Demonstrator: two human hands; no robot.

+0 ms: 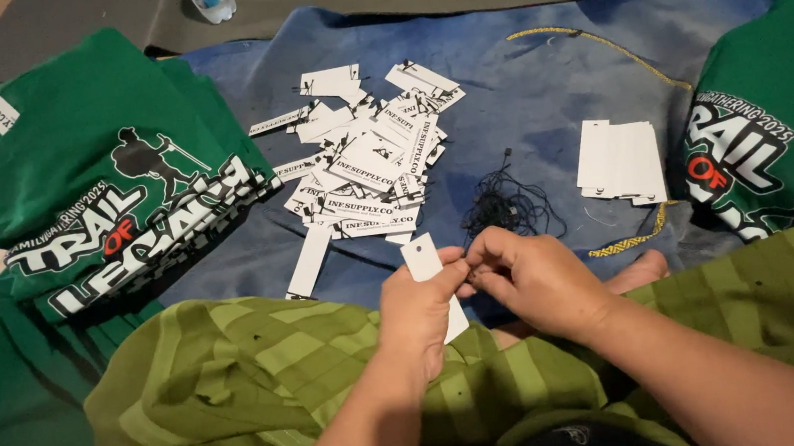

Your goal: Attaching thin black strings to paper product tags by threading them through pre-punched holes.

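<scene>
My left hand [415, 311] holds a narrow white card tag [421, 258] upright by its lower part, above my lap in green striped shorts [249, 376]. My right hand [534, 278] pinches at the tag's right edge with fingertips together, apparently on a thin black string, though the string there is too small to make out. Just beyond the hands lies a tangle of black strings [507, 207] on a blue blanket [519, 91].
A loose heap of white printed tags [364, 159] lies on the blanket ahead. A neat stack of blank white tags [621, 160] sits to the right. Folded green printed shirts lie at left [100, 171] and right [777, 127]. A yellow cord [605, 44] curves at the back right.
</scene>
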